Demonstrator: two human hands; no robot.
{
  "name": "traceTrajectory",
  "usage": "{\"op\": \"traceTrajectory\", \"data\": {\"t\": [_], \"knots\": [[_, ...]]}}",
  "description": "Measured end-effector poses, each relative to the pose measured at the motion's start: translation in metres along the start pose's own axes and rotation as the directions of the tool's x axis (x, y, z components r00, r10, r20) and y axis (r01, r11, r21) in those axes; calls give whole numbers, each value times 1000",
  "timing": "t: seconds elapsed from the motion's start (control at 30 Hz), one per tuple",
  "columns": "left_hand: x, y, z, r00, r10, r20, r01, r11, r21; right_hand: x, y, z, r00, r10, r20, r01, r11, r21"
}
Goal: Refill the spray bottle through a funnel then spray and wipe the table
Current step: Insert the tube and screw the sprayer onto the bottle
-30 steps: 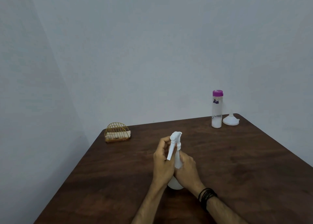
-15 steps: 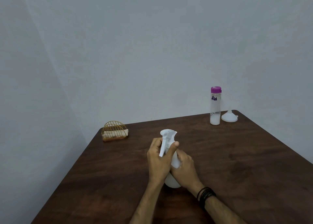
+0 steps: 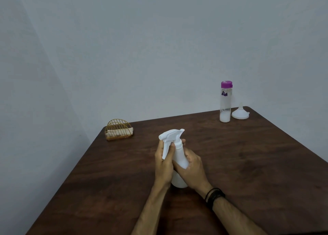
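Note:
A white spray bottle (image 3: pixel 178 161) stands upright on the dark wooden table (image 3: pixel 248 163), near its middle. My left hand (image 3: pixel 164 162) is wrapped around the white trigger head and neck. My right hand (image 3: pixel 192 169) grips the bottle's body from the right. At the far right corner stands a clear refill bottle (image 3: pixel 225 102) with a purple cap and a little white content at its bottom. A white funnel (image 3: pixel 240 112) rests upside down just right of it.
A gold wire holder (image 3: pixel 118 130) with a folded white cloth inside sits at the table's far left corner. Pale walls close in behind and to the left. A dark band circles my right wrist.
The trigger head has turned in my left hand; its nozzle now points left. Both hands stay on the bottle, which has kept its place on the table.

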State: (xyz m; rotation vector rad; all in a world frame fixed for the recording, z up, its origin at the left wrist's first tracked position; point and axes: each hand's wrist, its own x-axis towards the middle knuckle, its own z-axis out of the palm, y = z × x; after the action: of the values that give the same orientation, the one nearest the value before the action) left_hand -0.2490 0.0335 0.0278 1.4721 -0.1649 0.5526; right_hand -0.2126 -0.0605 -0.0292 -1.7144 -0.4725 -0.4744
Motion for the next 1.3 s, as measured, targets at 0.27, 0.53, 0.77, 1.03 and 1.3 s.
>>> {"op": "traceTrajectory", "data": {"t": [0.27,0.53,0.77,1.03,1.3], "knots": [[0,1,5,1000,-17,13,17,1000,24,-1,-5,-1,1000,-15,-12,15,1000,24],[-2,-2,5,1000,24,-19,-24,999,25,1,3,1,1000,2,-9,-1,1000,28],[-2,3,7,1000,-16,4,15,999,34,0,2,1,1000,12,-14,-12,1000,25],[-1,-2,2,1000,16,-14,-16,999,32,1,5,1,1000,19,-9,-19,1000,16],[-2,-3,5,998,-64,23,64,998,11,0,-3,-1,1000,9,21,-10,998,70]]}}
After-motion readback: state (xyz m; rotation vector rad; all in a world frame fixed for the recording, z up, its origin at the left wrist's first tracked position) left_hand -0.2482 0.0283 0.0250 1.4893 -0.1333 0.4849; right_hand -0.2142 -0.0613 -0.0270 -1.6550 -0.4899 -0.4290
